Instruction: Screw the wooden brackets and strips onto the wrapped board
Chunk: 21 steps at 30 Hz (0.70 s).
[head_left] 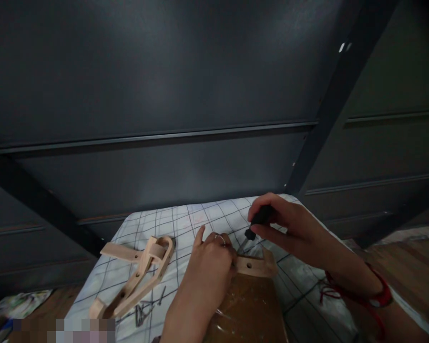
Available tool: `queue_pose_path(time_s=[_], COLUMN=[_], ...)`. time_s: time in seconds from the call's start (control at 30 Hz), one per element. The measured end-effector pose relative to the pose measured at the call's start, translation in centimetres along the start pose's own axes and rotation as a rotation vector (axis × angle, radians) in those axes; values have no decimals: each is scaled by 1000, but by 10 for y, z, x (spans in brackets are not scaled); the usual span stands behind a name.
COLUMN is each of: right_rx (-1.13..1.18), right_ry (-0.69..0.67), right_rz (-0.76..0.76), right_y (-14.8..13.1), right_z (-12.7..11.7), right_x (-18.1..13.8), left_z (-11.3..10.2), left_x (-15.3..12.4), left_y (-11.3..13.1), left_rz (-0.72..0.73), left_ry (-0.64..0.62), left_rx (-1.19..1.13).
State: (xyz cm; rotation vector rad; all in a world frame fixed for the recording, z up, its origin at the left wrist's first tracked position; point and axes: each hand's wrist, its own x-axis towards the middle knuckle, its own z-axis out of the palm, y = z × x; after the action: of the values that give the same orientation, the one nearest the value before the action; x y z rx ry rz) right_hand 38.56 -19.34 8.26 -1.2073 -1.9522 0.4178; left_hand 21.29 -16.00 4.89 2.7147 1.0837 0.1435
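White, dark-lined checked cloth [200, 215] covers the desk, whose far edge lies just before a dark grey panel [171, 164]. Well in from the desk's right edge, a brown, shiny-surfaced block [252, 309] stretches out of view at the bottom. At its far end sits a pale wooden strip [256, 270] with a hole in its face.

The right hand [286, 219] pinches the black handle of a screwdriver [259, 221] between thumb and fingers, the shaft slanting down to the left behind the strip. The left hand [212, 259] is curled over the strip's left end, one finger lifted; I cannot tell whether its grip pinches anything, nor whether the driver's tip meets a screw.

Toward the desk's left edge lie joined wooden pieces [143, 289], with loose metal fasteners [139, 315] just beside them.

To turn the driver well, I would line its shaft up with the screw, press along it firmly, turn slowly, brace the strip against the block, and hold the left fingertips clear of the tip.
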Motion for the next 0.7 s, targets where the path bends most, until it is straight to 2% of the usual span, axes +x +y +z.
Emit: queue_pose_path(time_s=[0.1,0.27,0.7], right_rx=[-43,-95,-145], right_ry=[8,-54,-144], right_rz=[-3,-58,-104], right_y=[-1,-7,-9], right_z=[-3,1,13], right_x=[-5,-6,-6], left_z=[3,6,11], left_x=[2,4,7], left_y=[-2,-8,-12], left_rz=[0,-66,-127], left_ry=[-5,-11,-3], left_rx=[-84,-208,-216])
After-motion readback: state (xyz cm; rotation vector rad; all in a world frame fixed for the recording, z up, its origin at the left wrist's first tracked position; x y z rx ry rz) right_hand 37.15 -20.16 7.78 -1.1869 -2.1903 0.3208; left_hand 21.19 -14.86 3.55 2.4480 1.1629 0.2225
